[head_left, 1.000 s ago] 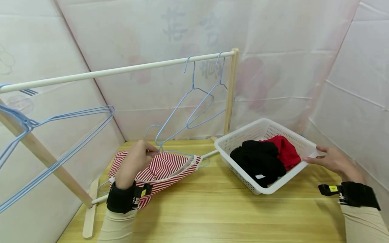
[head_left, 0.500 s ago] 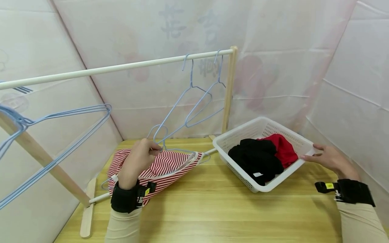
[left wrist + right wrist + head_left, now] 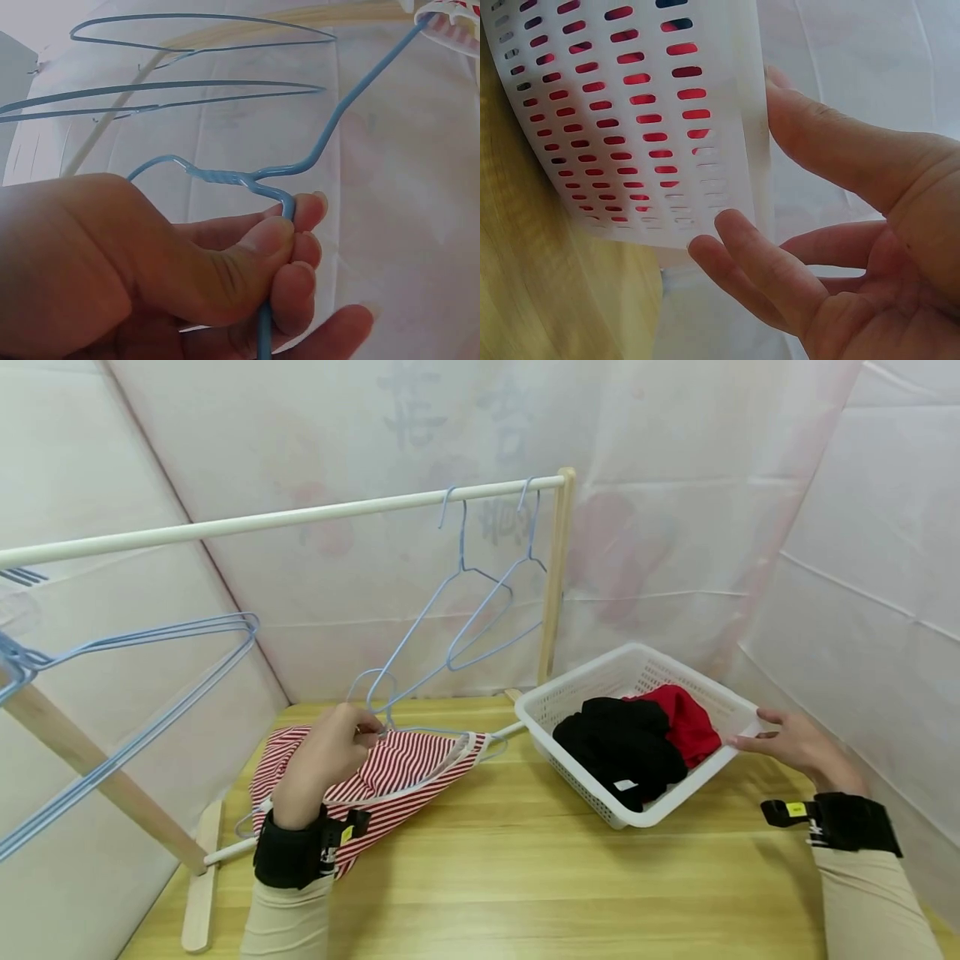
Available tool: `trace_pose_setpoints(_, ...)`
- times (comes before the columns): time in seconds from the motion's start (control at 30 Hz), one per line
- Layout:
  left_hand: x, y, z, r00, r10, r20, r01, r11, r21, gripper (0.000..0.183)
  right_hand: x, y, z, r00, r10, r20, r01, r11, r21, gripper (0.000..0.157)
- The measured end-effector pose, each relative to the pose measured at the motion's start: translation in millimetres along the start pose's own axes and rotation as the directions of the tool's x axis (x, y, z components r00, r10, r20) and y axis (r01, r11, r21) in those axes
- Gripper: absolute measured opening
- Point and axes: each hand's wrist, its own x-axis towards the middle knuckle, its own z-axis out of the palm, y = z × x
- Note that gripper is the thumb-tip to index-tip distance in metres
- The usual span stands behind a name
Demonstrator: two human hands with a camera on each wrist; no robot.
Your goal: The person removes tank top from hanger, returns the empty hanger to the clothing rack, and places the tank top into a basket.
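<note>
In the head view, my left hand is over a red-and-white striped garment lying on the table at left. It pinches a blue wire hanger between thumb and fingers just below the twisted neck, as the left wrist view shows. The hanger's shoulders run into the garment, and one end pokes out at its right. My right hand holds the corner of a white plastic basket, thumb over the rim and fingertips at the slotted outer wall. Inside the basket lie black clothing and red clothing.
Behind the garment stands a rack with a white top rod and wooden posts. Two blue hangers hang near its right end, several more at left. The rack's low bar passes under the garment. Fabric walls enclose the table.
The head view has shifted, so everything sits slightly further left. The hanger's hook tilted a little under my left hand. My right hand stays at the basket's corner.
</note>
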Motion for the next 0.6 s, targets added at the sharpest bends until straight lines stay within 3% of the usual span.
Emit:
trace_pose_setpoints(0.33, -3.4, 1.7, -1.3, 0.999, -0.039, 0.008, 0.039, 0.999, -0.005, 0.018, 0.5, -2.9, 1.2, 1.000, -0.016, -0.015, 0.016, 1.000, -0.014, 0.108)
trace_pose_setpoints(0.6, -1.0, 2.3, 1.4, 0.991, -0.068, -0.114, 0.058, 0.994, -0.088, 0.016, 0.2, -3.1, -1.1, 1.000, 0.007, -0.023, -0.008, 0.999, -0.036, 0.111)
